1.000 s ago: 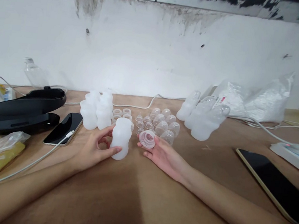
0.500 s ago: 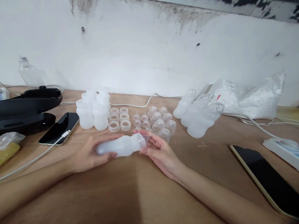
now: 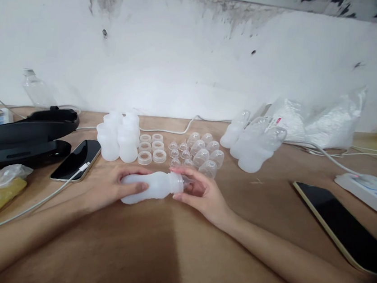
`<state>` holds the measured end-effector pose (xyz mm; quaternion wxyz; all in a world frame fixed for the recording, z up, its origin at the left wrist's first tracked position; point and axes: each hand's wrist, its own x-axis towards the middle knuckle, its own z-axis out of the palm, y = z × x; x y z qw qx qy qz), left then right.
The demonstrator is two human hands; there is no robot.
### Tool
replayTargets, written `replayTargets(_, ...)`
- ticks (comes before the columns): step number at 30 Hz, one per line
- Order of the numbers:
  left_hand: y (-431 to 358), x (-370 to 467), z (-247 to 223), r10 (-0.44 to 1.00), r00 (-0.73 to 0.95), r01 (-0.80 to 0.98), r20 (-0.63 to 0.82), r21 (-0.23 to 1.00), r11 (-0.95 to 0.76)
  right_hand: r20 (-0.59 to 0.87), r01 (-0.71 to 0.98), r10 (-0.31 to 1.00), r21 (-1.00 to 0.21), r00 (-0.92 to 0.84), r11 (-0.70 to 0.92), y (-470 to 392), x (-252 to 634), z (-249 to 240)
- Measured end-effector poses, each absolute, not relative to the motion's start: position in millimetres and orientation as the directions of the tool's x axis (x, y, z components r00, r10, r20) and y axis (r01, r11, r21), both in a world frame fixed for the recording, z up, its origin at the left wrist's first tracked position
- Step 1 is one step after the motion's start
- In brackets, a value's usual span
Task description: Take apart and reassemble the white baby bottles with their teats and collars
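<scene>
A frosted white baby bottle (image 3: 151,186) lies tilted nearly level between my hands, its neck toward the right. My left hand (image 3: 120,183) is wrapped round the bottle's base end. With thumb and fingers, my right hand (image 3: 203,193) grips the screw ring (image 3: 177,183) at the neck; a clear nipple (image 3: 188,183) sticks out of that ring, partly hidden by the fingers. Behind the bottle lie several loose rings (image 3: 145,157), several small clear nipples (image 3: 175,153) and several clear dome caps (image 3: 201,157).
Several open bottles (image 3: 109,139) stand at the back left; several capped bottles (image 3: 255,151) stand back right. A phone (image 3: 76,160) on a cable and a black device (image 3: 27,137) lie left. Another phone (image 3: 338,227) and a power strip (image 3: 369,191) lie right, near plastic bags (image 3: 316,122).
The bottle has turned a little more level. My right hand has shifted slightly, its fingers now further over the ring, while my left hand keeps its hold.
</scene>
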<state>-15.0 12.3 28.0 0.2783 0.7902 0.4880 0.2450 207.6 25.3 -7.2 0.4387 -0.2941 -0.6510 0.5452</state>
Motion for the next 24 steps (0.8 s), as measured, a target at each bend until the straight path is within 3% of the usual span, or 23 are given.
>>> replayTargets(2,11,-16,27,0.855,0.468,0.63,0.224,0.594,-0.501,0.221,-0.031,0.872,-0.973,-0.436,0.231,24,207,-5)
replayTargets(5,9,-19,21,0.711,0.584,0.61,0.391,0.366,-0.703,0.157,0.078,0.902,-0.976,-0.402,0.204,22,207,-1)
replayTargets(8,9,-20,16,0.618,0.642,0.586,0.454,0.229,-0.777,0.14,0.108,0.918,-0.975,-0.371,0.192,22,206,0)
replayTargets(11,10,-20,15,0.667,0.585,0.606,0.462,0.298,-0.737,0.102,0.045,0.935,-0.991,-0.338,0.124,24,205,-1)
replayTargets(14,11,-21,18,0.82,0.427,0.701,0.382,0.433,-0.567,0.073,-0.042,0.953,-0.997,-0.296,0.064,24,204,0)
replayTargets(18,12,-24,22,0.908,0.35,0.795,0.231,0.439,-0.418,0.088,-0.059,0.945,-0.996,-0.314,0.073,23,206,-1)
replayTargets(21,14,-28,18,0.853,0.442,0.741,0.278,0.424,-0.522,0.092,-0.046,0.94,-0.996,-0.329,0.082,23,208,-2)
replayTargets(24,18,-32,9,0.697,0.569,0.65,0.436,0.282,-0.706,0.089,-0.057,0.942,-0.996,-0.324,0.075,24,208,-3)
